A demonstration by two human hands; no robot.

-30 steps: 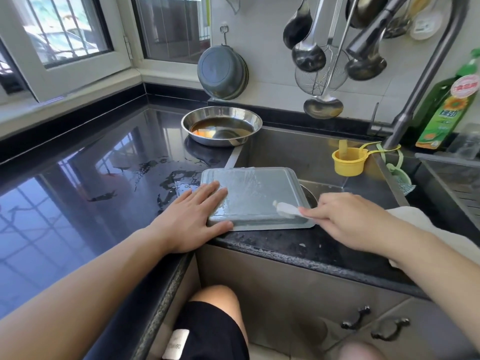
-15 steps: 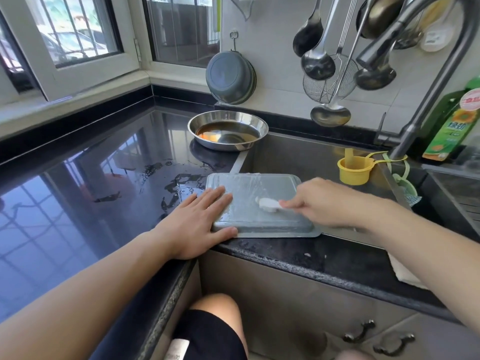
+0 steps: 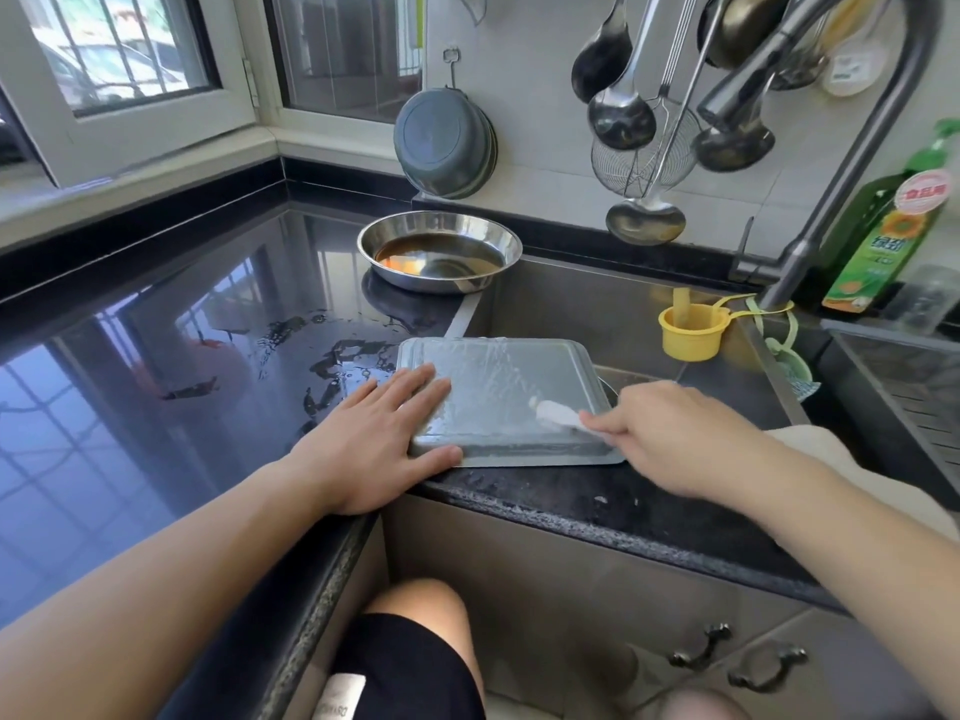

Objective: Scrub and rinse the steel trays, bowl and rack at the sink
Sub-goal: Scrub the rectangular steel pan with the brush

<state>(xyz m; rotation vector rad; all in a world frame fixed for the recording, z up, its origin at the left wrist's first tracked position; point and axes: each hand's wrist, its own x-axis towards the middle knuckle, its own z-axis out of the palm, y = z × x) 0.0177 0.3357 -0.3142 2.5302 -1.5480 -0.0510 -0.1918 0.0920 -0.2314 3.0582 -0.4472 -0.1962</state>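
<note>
At the centre of the frame a steel tray [image 3: 506,394] lies upside down across the near corner of the sink [image 3: 597,309], its near edge on the black table [image 3: 156,366]. The left hand [image 3: 376,444] rests flat on the tray's left end, fingers spread and straight, thumb along the near rim. The right hand [image 3: 670,439] pinches a white scrubbing cloth [image 3: 556,414] against the soapy tray near its lower right corner. Above, a steel bowl [image 3: 439,252] holding brownish liquid sits on the table beside the sink; a yellow cup [image 3: 691,330] hangs at right, by the tap [image 3: 852,163]
</note>
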